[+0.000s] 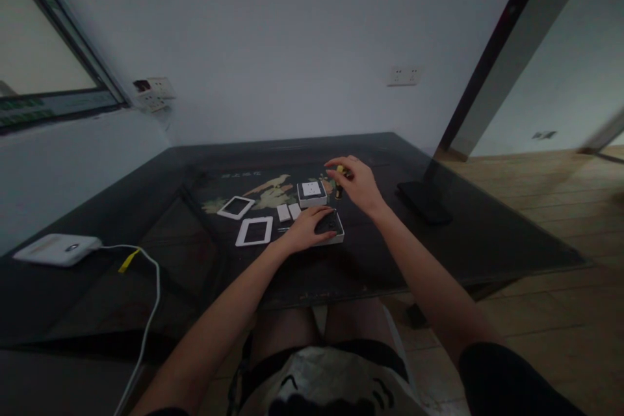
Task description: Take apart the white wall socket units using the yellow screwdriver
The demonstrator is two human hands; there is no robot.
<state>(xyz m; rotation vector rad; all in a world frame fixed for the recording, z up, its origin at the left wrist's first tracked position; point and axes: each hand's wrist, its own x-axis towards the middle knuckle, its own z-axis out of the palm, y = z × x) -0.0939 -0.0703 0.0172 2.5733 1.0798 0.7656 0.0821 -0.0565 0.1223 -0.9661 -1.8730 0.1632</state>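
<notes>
My left hand [307, 229] grips a white-walled switch panel [340, 232] with a black inside, thumb at the near side and fingers across the far side. My right hand [359, 183] is raised just beyond it, fingers curled around a yellow and black screwdriver [339, 190]. The thumb and index tips of that hand are a little apart. Behind the panel sits a white socket [312, 189] in a dark-topped casing. Two small white rocker pieces [283, 212] lie left of it. Further left are two white square frames, one nearer [240, 232] and one farther [225, 209].
A black flat case [424, 203] lies on the dark table [468, 234] at right. On the left is a white device [58, 250] with a white cable [156, 286] and yellow tag [129, 260]. Wall sockets [404, 76] sit above the table.
</notes>
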